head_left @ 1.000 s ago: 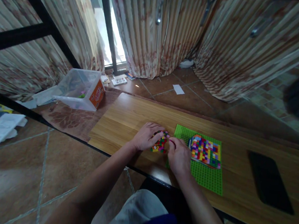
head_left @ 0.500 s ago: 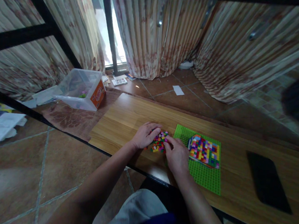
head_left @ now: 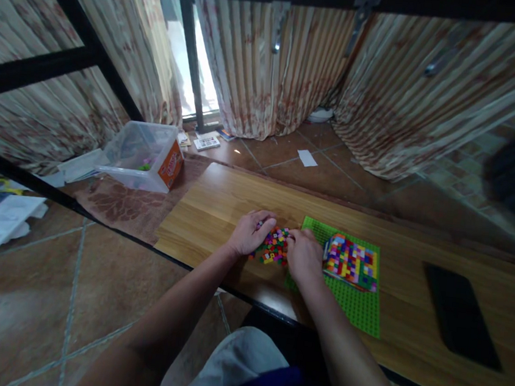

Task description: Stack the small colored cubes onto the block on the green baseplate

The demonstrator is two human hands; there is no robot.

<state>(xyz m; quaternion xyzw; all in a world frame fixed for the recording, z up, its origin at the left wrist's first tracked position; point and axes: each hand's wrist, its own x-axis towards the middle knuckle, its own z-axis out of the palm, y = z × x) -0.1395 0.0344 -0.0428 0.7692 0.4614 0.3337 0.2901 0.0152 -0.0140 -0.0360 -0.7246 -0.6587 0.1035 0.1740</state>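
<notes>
A loose pile of small multicoloured toy bricks (head_left: 276,247) lies on the wooden table between my two hands. My left hand (head_left: 247,234) rests at the pile's left edge, its thumb apart from the fingers and a few bricks showing in the gap. At the right side of the pile, the fingertips of my right hand (head_left: 305,256) are pinched together; whatever they hold is too small to make out. Just right of that hand is a green studded baseplate (head_left: 355,311), carrying a block of tightly packed coloured bricks (head_left: 351,261).
A dark flat slab (head_left: 460,316) lies on the right of the wooden table (head_left: 211,197). On the floor to the left stands a clear plastic bin (head_left: 135,171) with an orange label and a few pieces inside. Curtains (head_left: 311,70) hang behind the table.
My right hand's fingers have drawn together into a pinch at the pile's right edge. My left hand stays almost in place. The whole view has shifted slightly.
</notes>
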